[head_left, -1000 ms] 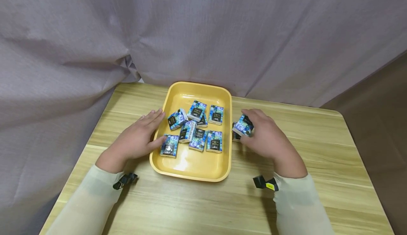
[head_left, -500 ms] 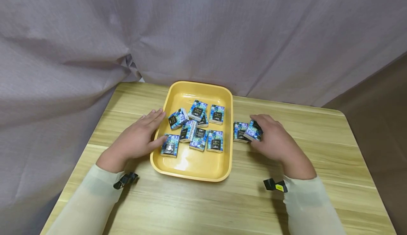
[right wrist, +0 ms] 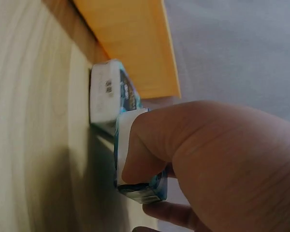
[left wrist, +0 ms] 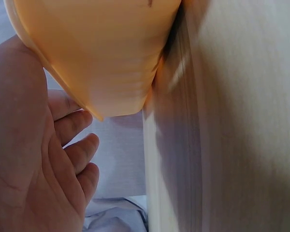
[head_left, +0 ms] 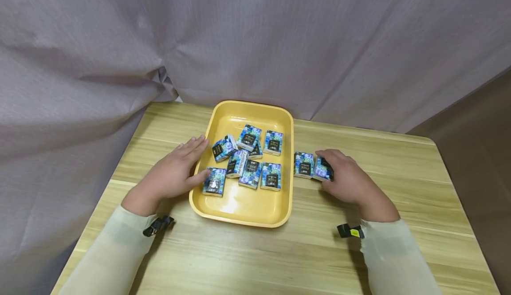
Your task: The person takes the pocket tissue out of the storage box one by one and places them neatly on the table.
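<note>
A yellow tray (head_left: 239, 218) stands on the wooden table with several blue flowered tissue packs (head_left: 250, 174) lying loosely in it, some overlapping. My left hand (head_left: 169, 177) rests along the tray's left rim, its thumb reaching over the edge by the lower left pack; in the left wrist view the fingers (left wrist: 79, 154) sit outside the wall. Right of the tray, one tissue pack (head_left: 304, 165) lies flat on the table. Beside it my right hand (head_left: 345, 179) pinches another tissue pack (head_left: 323, 169), partly hidden by the fingers; the right wrist view shows the thumb (right wrist: 145, 154) across its white side.
A grey curtain (head_left: 255, 42) hangs behind the table's back edge and along the left. Brown cloth (head_left: 471, 162) borders the right side. The tabletop (head_left: 403, 179) extends right of my right hand and in front of the tray.
My right hand has moved right and lowered its tissue pack from above the table pack to beside it, uncovering that one. My left hand stays at the tray rim.
</note>
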`<state>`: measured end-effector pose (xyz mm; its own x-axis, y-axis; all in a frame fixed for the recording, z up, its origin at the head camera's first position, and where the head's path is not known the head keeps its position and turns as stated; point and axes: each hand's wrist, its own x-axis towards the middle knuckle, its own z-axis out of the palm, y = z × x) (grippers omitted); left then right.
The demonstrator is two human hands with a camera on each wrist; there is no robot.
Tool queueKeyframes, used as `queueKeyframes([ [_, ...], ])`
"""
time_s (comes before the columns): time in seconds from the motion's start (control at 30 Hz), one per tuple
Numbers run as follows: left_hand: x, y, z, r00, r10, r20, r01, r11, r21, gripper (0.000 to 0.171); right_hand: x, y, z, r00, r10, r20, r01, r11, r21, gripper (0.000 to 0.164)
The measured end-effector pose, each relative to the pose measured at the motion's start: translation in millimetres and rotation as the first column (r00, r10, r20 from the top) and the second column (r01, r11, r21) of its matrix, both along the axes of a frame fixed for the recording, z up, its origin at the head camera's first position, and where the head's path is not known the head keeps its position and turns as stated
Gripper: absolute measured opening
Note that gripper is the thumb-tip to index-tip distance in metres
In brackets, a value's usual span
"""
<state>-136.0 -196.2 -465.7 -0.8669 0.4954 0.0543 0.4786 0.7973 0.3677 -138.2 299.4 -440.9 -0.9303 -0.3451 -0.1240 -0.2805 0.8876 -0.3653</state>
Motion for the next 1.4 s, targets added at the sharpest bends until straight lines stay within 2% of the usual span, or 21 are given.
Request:
queueKeyframes([
  [0.77, -0.4, -0.2, 0.2, 0.999, 0.008, 0.033, -0.007, 1.0, -0.01, 0.091, -7.0, 6.9, -21.0, 0.999, -0.015, 0.039, 0.015, 1.0, 0.015, 0.096],
  [1.4, 0.1, -0.3, 0.2, 1.0, 0.014, 0.027, -0.014, 1.0, 0.017, 0.09, -6.6, 2.8, -20.9, 1.0, -0.007, 0.01, 0.007, 1.0, 0.012, 0.094],
])
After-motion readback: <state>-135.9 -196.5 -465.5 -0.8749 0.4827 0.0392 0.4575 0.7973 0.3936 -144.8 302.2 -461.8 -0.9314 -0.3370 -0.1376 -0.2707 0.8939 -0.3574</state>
